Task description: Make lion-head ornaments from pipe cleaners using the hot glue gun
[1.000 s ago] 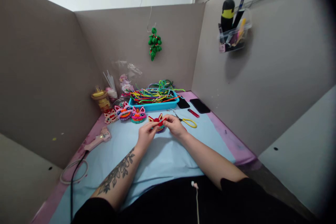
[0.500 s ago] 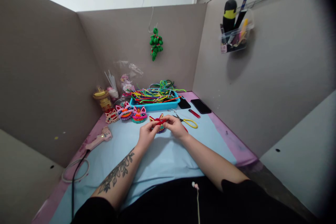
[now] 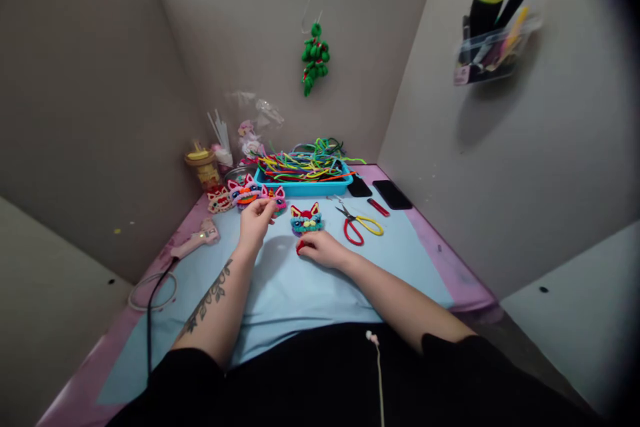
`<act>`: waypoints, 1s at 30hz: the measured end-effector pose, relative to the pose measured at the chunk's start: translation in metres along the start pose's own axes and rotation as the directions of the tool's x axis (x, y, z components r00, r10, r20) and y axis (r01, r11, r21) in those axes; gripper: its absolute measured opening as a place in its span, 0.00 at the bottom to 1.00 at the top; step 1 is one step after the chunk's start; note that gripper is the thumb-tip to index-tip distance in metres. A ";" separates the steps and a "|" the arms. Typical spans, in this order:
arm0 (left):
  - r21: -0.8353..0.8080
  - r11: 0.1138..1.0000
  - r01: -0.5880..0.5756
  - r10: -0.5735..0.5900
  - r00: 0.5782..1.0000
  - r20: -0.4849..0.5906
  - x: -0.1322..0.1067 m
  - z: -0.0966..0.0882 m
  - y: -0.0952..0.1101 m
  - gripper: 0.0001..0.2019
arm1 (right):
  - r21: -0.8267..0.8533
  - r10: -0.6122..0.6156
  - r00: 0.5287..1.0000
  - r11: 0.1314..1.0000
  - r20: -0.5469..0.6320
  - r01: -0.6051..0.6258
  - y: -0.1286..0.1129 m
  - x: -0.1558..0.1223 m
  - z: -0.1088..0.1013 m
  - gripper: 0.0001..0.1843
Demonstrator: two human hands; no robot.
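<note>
A small pipe-cleaner lion head (image 3: 306,219) with red ears and a teal fringe lies on the light blue mat (image 3: 300,293), free of both hands. My right hand (image 3: 321,251) rests on the mat just in front of it, fingers curled around a small red piece. My left hand (image 3: 255,220) is raised to the left, fingers bent, close to a pink lion head (image 3: 277,199) in the row of finished heads (image 3: 235,196). I cannot make out anything between its fingers.
A blue tray (image 3: 306,184) of coloured pipe cleaners stands at the back. Red-and-yellow scissors (image 3: 361,225), a red lighter (image 3: 379,207) and two phones (image 3: 393,194) lie to the right. A pink glue gun (image 3: 196,241) with its cable lies left. Grey partition walls close three sides.
Both hands let go of the red-eared lion head, which now lies on the mat. My left hand moved left toward the row of heads; my right hand dropped to the mat. The camera tilted down.
</note>
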State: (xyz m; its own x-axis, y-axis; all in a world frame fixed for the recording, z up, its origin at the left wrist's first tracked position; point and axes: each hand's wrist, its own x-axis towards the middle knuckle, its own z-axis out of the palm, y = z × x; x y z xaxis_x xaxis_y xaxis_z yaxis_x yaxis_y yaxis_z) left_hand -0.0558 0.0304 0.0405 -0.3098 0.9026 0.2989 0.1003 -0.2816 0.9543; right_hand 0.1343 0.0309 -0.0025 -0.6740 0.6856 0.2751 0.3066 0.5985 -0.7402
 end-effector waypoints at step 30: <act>0.308 0.932 -0.188 0.108 0.960 0.260 -0.011 0.016 -0.024 0.12 | -0.247 -0.188 0.980 0.948 0.069 0.199 0.005 -0.004 0.019 0.04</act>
State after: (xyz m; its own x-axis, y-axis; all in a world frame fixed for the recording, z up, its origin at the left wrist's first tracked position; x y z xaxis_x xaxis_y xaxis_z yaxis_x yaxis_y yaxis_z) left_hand -0.0392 0.0323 0.0142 -0.0406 0.9205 0.3886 0.4434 -0.3319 0.8326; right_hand 0.1262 0.0232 -0.0193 -0.7641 0.5308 0.3666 0.3222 0.8064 -0.4960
